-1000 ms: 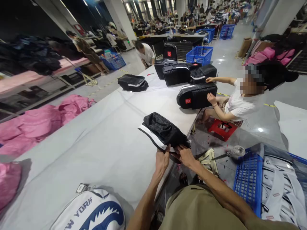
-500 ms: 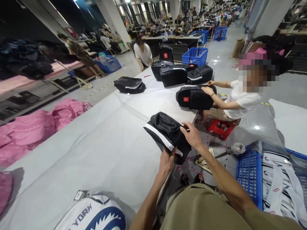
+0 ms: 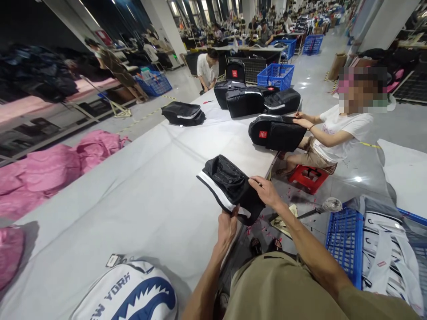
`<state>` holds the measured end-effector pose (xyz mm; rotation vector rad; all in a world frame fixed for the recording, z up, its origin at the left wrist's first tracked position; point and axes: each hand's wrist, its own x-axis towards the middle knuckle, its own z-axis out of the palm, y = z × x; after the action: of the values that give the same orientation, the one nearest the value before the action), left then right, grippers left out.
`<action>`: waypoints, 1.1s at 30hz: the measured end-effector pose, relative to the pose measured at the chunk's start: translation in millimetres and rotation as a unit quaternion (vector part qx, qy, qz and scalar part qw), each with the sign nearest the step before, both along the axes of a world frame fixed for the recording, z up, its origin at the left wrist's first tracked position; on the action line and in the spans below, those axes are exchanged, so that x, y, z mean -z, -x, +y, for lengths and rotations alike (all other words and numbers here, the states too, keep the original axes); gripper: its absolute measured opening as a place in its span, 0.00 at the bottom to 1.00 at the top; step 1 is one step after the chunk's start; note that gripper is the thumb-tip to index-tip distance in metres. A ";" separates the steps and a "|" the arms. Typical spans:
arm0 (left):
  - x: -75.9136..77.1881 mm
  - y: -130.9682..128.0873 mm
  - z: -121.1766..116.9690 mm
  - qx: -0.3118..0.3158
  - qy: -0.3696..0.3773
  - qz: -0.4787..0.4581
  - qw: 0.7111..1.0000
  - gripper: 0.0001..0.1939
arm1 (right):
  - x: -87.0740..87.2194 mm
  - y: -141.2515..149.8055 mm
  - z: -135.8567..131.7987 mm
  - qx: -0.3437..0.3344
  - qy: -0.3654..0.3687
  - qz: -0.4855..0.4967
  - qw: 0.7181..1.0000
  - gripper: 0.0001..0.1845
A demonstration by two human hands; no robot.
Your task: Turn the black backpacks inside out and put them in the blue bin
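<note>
A limp black bag with a white stripe point(image 3: 228, 184) lies at the near right edge of the long grey table point(image 3: 140, 195). My left hand point(image 3: 227, 226) pinches its near corner, fingers closed on the fabric. My right hand point(image 3: 266, 191) grips the bag's right side by the table edge. A white and blue backpack with shark teeth point(image 3: 128, 293) lies close to me on the table.
A seated person in a white shirt point(image 3: 336, 129) handles a black bag with a red tag point(image 3: 275, 132) farther along the table. More black bags point(image 3: 247, 100) lie beyond. Pink fabric point(image 3: 50, 171) is piled left. A blue crate point(image 3: 347, 242) stands at my right.
My right hand went from the bag's near edge up to its right side. The bag shifted slightly at the table edge. The seated person keeps moving hands over the black bag.
</note>
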<state>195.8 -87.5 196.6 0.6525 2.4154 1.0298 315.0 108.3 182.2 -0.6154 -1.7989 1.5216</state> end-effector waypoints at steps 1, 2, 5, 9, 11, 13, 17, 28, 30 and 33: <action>-4.1 1.4 0.2 -0.019 -0.035 -0.021 0.999 0.32 | 4.9 -4.6 1.3 -0.002 0.021 0.001 1.000 0.31; -10.2 3.8 0.4 -0.037 -0.075 -0.043 0.996 0.33 | 12.5 -10.0 2.7 0.006 0.044 0.000 0.999 0.33; -35.7 17.2 0.6 -0.074 -0.178 -0.084 0.978 0.38 | 50.7 -30.3 5.3 0.065 0.113 -0.018 0.991 0.38; -48.6 42.5 -3.6 -0.116 -0.202 -0.125 0.964 0.32 | 109.7 -64.7 -6.3 0.058 0.142 -0.099 0.983 0.39; -36.0 52.9 -11.4 -0.170 -0.197 -0.179 0.949 0.25 | 127.0 -80.4 -18.9 -0.012 0.136 -0.161 0.978 0.38; -17.0 60.2 -23.8 -0.234 -0.197 -0.220 0.926 0.18 | 133.5 -91.1 -31.3 -0.075 0.104 -0.212 0.969 0.36; 9.3 68.1 -54.0 -0.306 -0.193 -0.222 0.906 0.10 | 129.4 -94.5 -41.1 -0.105 0.037 -0.246 0.963 0.32; 13.9 68.9 -65.3 -0.351 -0.223 -0.229 0.880 0.06 | 146.3 -104.7 -36.8 -0.068 0.135 -0.150 0.977 0.41; 11.6 69.7 -64.4 -0.369 -0.225 -0.227 0.873 0.06 | 153.5 -119.4 -40.5 -0.060 0.193 -0.131 0.971 0.44; 7.0 72.4 -63.4 -0.400 -0.221 -0.219 0.862 0.07 | 160.5 -139.9 -51.5 -0.063 0.309 -0.099 0.944 0.53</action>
<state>123.3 -150.9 189.5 -0.5077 2.0276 1.8425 454.8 56.8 21.7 -0.9925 -1.5026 2.2020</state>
